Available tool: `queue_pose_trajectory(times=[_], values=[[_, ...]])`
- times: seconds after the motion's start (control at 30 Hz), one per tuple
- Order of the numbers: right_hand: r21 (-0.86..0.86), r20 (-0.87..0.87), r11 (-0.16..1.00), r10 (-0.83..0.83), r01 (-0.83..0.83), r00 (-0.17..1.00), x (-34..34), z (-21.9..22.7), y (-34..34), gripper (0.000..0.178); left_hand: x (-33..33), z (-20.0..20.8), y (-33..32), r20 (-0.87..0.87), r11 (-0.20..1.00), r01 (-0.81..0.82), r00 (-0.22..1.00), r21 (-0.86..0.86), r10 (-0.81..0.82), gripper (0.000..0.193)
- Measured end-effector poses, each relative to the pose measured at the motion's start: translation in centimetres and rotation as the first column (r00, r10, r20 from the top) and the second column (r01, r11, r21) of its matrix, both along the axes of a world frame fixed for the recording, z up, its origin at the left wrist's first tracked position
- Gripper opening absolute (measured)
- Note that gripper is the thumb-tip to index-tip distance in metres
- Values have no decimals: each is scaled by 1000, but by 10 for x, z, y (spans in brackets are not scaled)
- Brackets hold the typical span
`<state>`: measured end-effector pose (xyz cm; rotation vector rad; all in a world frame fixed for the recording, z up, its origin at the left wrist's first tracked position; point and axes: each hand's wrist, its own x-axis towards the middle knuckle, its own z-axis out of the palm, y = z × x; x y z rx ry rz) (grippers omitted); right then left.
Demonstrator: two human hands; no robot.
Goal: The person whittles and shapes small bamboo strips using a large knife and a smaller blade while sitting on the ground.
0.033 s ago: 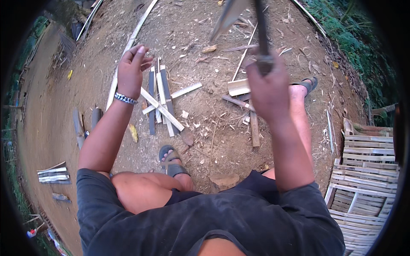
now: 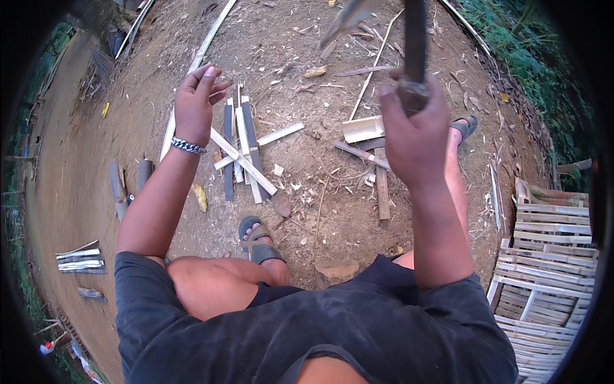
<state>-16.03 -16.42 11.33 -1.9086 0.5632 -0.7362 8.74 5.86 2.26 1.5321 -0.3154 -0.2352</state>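
A machete (image 2: 416,48) is gripped in my right hand (image 2: 417,128), its dark blade rising past the top edge of the view. Just left of the blade, a blurred pale piece (image 2: 348,22), seemingly split bamboo, is partly cut off by the frame; I cannot tell whether it touches the blade. My left hand (image 2: 197,102) hovers with its fingers loosely bent and apart, nothing visible in them. Near it on the ground lies a loose pile of bamboo strips (image 2: 246,157), some crossed. A short half-round bamboo piece (image 2: 362,130) lies left of my right hand.
Wood chips and shavings litter the brown dirt. A woven bamboo panel (image 2: 543,269) stands at the right. Small bundled strips (image 2: 80,261) and dark bamboo lengths (image 2: 144,174) lie at the left. A sheathed or dark flat strip (image 2: 382,192) is near my sandalled feet. Green plants (image 2: 543,77) border the far right.
My right hand and the machete have shifted to the right. The pale piece beside the blade has risen slightly. My left hand has hardly moved.
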Motion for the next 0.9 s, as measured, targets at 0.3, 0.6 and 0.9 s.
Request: queue_pose_trajectory(times=[0.3, 0.6, 0.9], values=[[42, -637, 996, 88, -80, 766, 27, -207, -10, 30, -17, 4, -18, 18, 997, 55, 998, 44, -56, 37], [130, -405, 991, 83, -33, 911, -22, -187, 22, 35, -27, 8, -23, -40, 998, 55, 998, 4, -55, 39], [120, -818, 981, 184, -151, 545, -54, -280, 21, 36, 4, -95, -29, 220, 931, -135, 974, 339, 61, 57]])
